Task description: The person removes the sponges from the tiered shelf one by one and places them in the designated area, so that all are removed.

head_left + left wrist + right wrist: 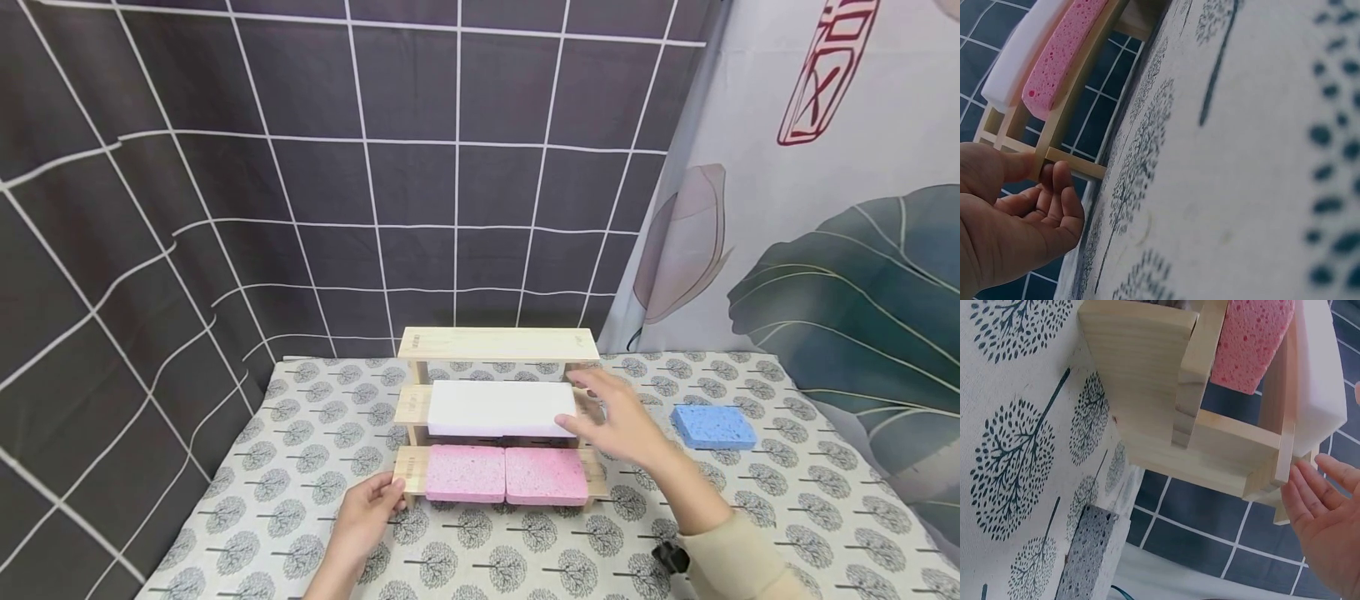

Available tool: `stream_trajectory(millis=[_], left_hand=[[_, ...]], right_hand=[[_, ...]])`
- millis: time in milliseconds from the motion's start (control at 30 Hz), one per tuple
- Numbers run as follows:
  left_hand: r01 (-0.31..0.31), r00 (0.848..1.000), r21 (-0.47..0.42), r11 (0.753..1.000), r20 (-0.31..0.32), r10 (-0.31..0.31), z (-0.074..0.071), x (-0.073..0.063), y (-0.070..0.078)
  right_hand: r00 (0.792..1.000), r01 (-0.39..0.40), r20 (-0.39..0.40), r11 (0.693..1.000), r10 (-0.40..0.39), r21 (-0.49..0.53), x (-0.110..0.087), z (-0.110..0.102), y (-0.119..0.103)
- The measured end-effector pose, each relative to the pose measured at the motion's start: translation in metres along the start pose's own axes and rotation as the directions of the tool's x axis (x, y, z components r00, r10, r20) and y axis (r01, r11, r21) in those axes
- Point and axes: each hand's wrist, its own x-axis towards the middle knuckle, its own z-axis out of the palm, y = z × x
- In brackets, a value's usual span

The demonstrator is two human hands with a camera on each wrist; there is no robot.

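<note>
A small three-step wooden shelf rack (498,343) stands on the cloth. Two pink sponges (465,473) lie side by side on its lowest step, and a long white block (498,407), like a melamine sponge, lies on the middle step. My left hand (367,508) pinches the left end of the lowest step between thumb and curled fingers (1067,203). At the right end of the middle step is my right hand (618,421), its thumb over the white block's right corner. In the right wrist view its straight fingers (1311,490) are right at the step's edge.
To the right of the rack lies a blue sponge (714,427). A tree-patterned cloth (300,500) covers the table. Behind stands a dark curtain (405,183) with a white grid, and a leaf-printed curtain (847,292) hangs at the right.
</note>
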Motion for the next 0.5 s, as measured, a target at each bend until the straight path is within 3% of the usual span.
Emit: stream_trajectory(millis=[500], left_hand=[[0.010, 1.000, 0.010, 1.000, -0.011, -0.010, 0.001, -0.001, 0.002]], right_hand=[[0.998, -0.010, 0.056, 0.999, 0.013, -0.043, 0.006, 0.014, -0.007]])
